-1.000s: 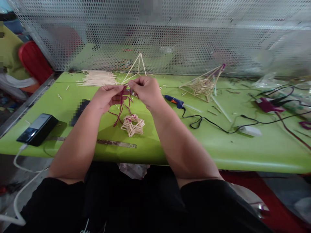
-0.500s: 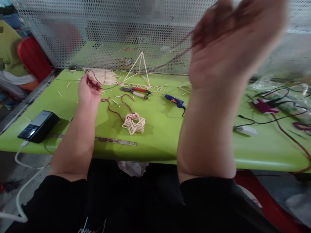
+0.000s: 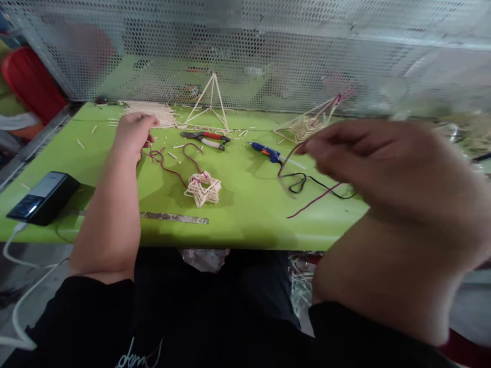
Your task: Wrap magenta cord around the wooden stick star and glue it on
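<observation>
My right hand [image 3: 387, 174], close to the camera at right and slightly blurred, pinches a purple string [image 3: 312, 204]. Lengths of the string droop from it over the table. My left hand [image 3: 134, 133] is closed, fingers curled, beside a pile of thin wooden sticks [image 3: 164, 113]. Purple string shows just below its fingers; whether they grip it is hidden. Between the hands sits a star-shaped ring of stacked sticks [image 3: 203, 189], with purple strings tied to it. Behind it lie red-and-white-handled cutters [image 3: 207, 139] and a blue glue gun [image 3: 265, 152].
A pyramid frame of sticks [image 3: 210, 94] stands by the perforated metal screen [image 3: 161, 46]. Farther right is another stick frame with a purple tip [image 3: 307, 122]. A metal ruler [image 3: 174, 218] lies near the front edge of the green table [image 3: 249, 214]. A black power bank [image 3: 46, 197] with a white cable sits at left.
My right hand has come down from high up to just above the table, bringing the string with it. The string no longer stretches across between my hands. My left hand has turned, fingers curled.
</observation>
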Motion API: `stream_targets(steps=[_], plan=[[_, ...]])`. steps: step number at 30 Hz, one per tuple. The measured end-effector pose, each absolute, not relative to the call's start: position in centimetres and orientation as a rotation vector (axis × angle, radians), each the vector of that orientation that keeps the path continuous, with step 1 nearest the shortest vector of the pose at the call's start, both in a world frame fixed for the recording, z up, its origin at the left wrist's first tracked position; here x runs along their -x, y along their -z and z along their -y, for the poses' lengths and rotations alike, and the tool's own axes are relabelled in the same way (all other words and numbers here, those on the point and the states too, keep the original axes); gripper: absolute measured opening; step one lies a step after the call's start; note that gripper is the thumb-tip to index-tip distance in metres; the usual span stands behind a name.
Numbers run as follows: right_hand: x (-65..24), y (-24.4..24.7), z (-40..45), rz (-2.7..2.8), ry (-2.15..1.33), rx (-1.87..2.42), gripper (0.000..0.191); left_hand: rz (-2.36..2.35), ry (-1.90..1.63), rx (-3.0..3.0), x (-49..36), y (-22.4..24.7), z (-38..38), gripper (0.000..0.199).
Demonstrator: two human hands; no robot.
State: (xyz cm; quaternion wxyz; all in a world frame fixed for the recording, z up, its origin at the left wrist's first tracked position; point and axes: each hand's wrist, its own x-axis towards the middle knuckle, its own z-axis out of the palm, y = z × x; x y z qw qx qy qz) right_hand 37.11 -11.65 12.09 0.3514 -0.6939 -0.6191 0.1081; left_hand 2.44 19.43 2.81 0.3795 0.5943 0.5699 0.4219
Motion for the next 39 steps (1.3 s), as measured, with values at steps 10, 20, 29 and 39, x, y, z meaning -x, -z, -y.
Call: stream_targets(steps=[10, 20, 29, 39], plan=[[-34.5, -10.2, 10.7, 1.671, -0.71, 1.681, 0.059, -1.642, -1.052, -2.031, -1.3, -2.5, -18.0, 0.068], [-30.3, -12.2, 7.3, 1.71, -0.691, 1.34, 0.056, -0.291, -0.605, -1.932, -5.4, -5.0, -9.5, 0.082], [-29.9, -11.5, 6.2, 1.62, -0.59, 1.295, 0.053, -0.385, -0.516, -1.89, -4.7, -6.1, -9.2, 0.043], [-35.0, -10.9, 11.9, 1.692, -0.507, 1.653, 0.07, -0.523, -0.624, -1.829, -3.8, -5.5, -11.5, 0.051]])
